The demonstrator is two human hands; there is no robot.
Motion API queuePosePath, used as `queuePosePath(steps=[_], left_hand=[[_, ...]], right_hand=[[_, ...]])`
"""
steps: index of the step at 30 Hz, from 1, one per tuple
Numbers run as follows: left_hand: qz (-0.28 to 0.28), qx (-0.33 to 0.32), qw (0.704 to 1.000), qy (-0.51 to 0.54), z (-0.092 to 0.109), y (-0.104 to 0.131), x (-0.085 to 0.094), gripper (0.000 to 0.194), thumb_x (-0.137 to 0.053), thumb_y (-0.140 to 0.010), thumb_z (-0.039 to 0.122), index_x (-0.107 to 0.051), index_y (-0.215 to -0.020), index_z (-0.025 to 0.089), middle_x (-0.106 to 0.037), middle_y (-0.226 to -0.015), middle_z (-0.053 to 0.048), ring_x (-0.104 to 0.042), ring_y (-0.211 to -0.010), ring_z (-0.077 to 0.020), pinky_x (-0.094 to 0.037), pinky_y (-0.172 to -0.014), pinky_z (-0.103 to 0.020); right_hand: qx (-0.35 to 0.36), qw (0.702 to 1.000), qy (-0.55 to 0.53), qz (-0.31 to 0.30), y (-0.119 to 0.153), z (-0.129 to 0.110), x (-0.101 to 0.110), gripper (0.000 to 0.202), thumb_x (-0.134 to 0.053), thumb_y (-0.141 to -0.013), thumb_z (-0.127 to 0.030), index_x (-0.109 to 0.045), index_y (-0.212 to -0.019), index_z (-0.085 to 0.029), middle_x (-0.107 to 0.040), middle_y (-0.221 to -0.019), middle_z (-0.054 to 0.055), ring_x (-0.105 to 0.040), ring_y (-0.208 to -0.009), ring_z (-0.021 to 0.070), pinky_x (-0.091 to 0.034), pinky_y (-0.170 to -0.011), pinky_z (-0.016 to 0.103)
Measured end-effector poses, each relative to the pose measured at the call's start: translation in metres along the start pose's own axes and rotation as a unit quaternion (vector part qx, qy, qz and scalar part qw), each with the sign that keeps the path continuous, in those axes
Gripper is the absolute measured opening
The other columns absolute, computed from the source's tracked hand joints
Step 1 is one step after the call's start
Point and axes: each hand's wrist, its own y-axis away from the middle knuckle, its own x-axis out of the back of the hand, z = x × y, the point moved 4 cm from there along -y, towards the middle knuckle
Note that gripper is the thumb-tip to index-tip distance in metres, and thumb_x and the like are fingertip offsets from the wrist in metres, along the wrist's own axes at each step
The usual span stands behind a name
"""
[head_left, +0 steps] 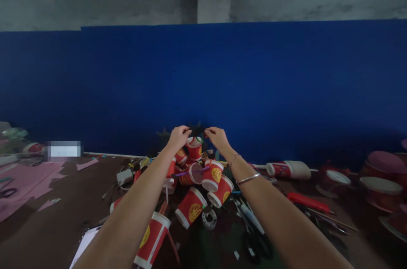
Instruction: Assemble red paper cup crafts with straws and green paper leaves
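Observation:
My left hand [179, 137] and my right hand [217, 138] are both raised at the far side of a pile of paper cups. Their fingertips are pinched on the two ends of a dark strip [197, 130]; its material is hard to make out against the blue wall. Directly below it an upright red paper cup [195, 150] with a white rim and a yellow emblem tops the pile. More such cups, one a tilted paper cup [212, 175] and one a lying paper cup [191, 208], lie between my forearms, with coloured strips among them.
Scissors [251, 243] and a white tape roll [209, 219] lie in front. A red-handled tool [308, 202], stacked cups [288, 169] and drum-like tubs [381, 190] are on the right. Pink paper sheets [34, 180] spread leftward. A blue wall panel [203, 74] stands behind.

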Motion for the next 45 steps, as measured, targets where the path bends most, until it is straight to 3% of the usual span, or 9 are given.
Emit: queuePosePath(steps=[12, 20, 27, 35, 40, 45], left_hand=[[0.031, -0.024, 0.997, -0.066, 0.006, 0.005, -0.004, 0.018, -0.059, -0.079, 0.019, -0.07, -0.092, 0.019, -0.073, -0.086, -0.006, -0.066, -0.081, -0.0207, -0.048, -0.075, -0.027], [0.035, -0.033, 0.996, -0.076, 0.006, 0.002, -0.004, 0.015, -0.057, -0.08, 0.021, -0.071, -0.083, 0.019, -0.072, -0.077, -0.005, -0.064, -0.073, -0.0205, -0.047, -0.071, -0.028], [0.005, -0.042, 0.997, -0.065, 0.0, -0.002, -0.003, 0.015, -0.057, -0.079, 0.022, -0.071, -0.08, 0.017, -0.068, -0.065, -0.001, -0.06, -0.061, -0.0158, -0.044, -0.062, -0.024], [0.02, -0.029, 0.998, -0.056, -0.005, -0.001, -0.005, 0.017, -0.057, -0.08, 0.021, -0.072, -0.087, 0.017, -0.073, -0.077, -0.004, -0.065, -0.072, -0.0187, -0.048, -0.071, -0.027], [0.032, -0.019, 0.998, -0.047, -0.01, 0.002, -0.003, 0.025, -0.059, -0.08, 0.02, -0.069, -0.103, 0.019, -0.072, -0.104, -0.007, -0.066, -0.094, -0.0224, -0.048, -0.085, -0.03], [0.034, -0.009, 0.999, -0.037, -0.009, 0.002, -0.003, 0.025, -0.062, -0.078, 0.019, -0.068, -0.103, 0.017, -0.072, -0.1, -0.009, -0.066, -0.093, -0.0239, -0.049, -0.084, -0.033]], right_hand=[[0.024, 0.999, 0.047, -0.002, 0.003, -0.006, -0.008, 0.02, -0.057, -0.075, -0.023, -0.071, -0.089, -0.018, -0.071, -0.077, 0.004, -0.063, -0.069, 0.0157, -0.048, -0.064, 0.024], [0.036, 0.994, 0.101, -0.009, 0.001, -0.013, -0.007, 0.024, -0.054, -0.076, -0.031, -0.068, -0.063, -0.018, -0.062, -0.055, -0.001, -0.053, -0.055, 0.0124, -0.037, -0.051, 0.021], [0.06, 0.989, 0.133, -0.034, -0.01, -0.022, -0.011, 0.014, -0.057, -0.073, -0.024, -0.067, -0.066, -0.019, -0.062, -0.058, -0.001, -0.051, -0.055, 0.0123, -0.035, -0.054, 0.022], [0.074, 0.986, 0.148, -0.029, -0.008, -0.025, -0.016, 0.011, -0.055, -0.072, -0.018, -0.066, -0.069, -0.02, -0.064, -0.063, -0.002, -0.054, -0.061, 0.0134, -0.039, -0.059, 0.023], [0.052, 0.987, 0.15, -0.018, -0.007, -0.019, -0.016, 0.014, -0.056, -0.076, -0.022, -0.069, -0.073, -0.02, -0.069, -0.069, 0.002, -0.059, -0.064, 0.0166, -0.041, -0.059, 0.025], [0.056, 0.988, 0.139, -0.022, -0.006, -0.02, -0.016, 0.016, -0.057, -0.079, -0.024, -0.071, -0.085, -0.021, -0.072, -0.079, 0.003, -0.063, -0.072, 0.0176, -0.045, -0.065, 0.025]])
